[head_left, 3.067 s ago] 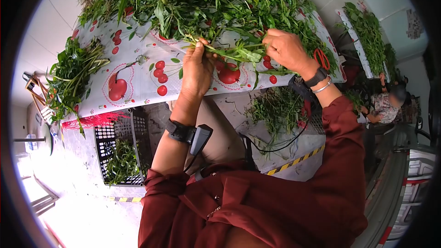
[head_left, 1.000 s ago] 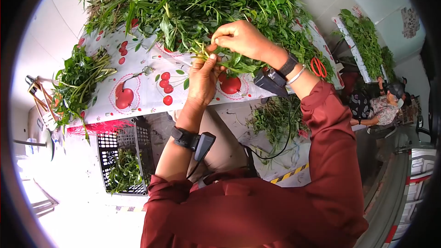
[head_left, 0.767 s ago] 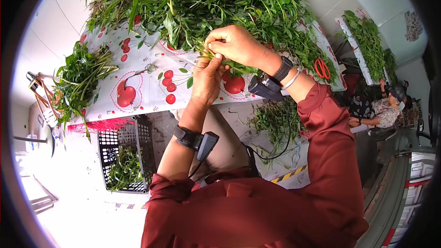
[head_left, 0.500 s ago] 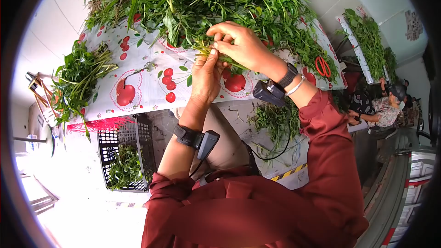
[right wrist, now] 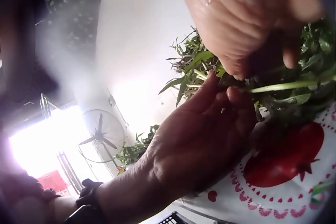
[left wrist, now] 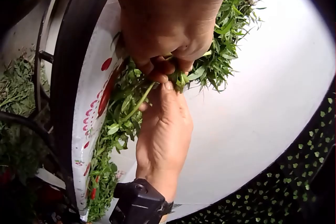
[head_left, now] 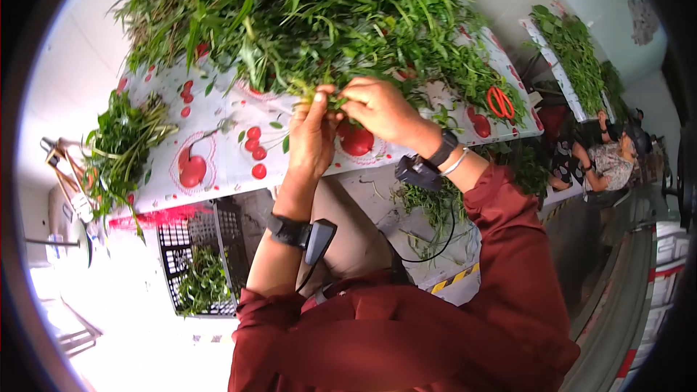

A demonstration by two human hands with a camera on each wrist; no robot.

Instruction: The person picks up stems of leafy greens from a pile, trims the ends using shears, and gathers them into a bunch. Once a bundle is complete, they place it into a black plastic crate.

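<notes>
In the head view the left hand (head_left: 311, 138) holds a small bunch of green stems (head_left: 303, 90) over the near edge of the table, thumb on top. Close on its right, the right hand (head_left: 385, 110) has its fingers bent and pinches at the greens. The left wrist view shows the left hand (left wrist: 168, 19) above and the right hand (left wrist: 165, 134) below, their fingertips meeting at a leafy piece (left wrist: 179, 80). A pale green stem (right wrist: 283, 86) runs beside the left hand (right wrist: 199, 134) in the right wrist view, beneath the right hand (right wrist: 252, 19).
A large heap of greens (head_left: 290, 22) covers the table's far side. Red-handled scissors (head_left: 500, 102) lie at right, a smaller pile (head_left: 120, 149) at left. Below stand a black crate (head_left: 174, 261) and loose greens (head_left: 428, 203). Another person (head_left: 613, 163) sits at far right.
Over the last second the right hand has drawn back from above the left hand's stems to their right side, lower in view. The left hand keeps its hold. The head view has shifted slightly.
</notes>
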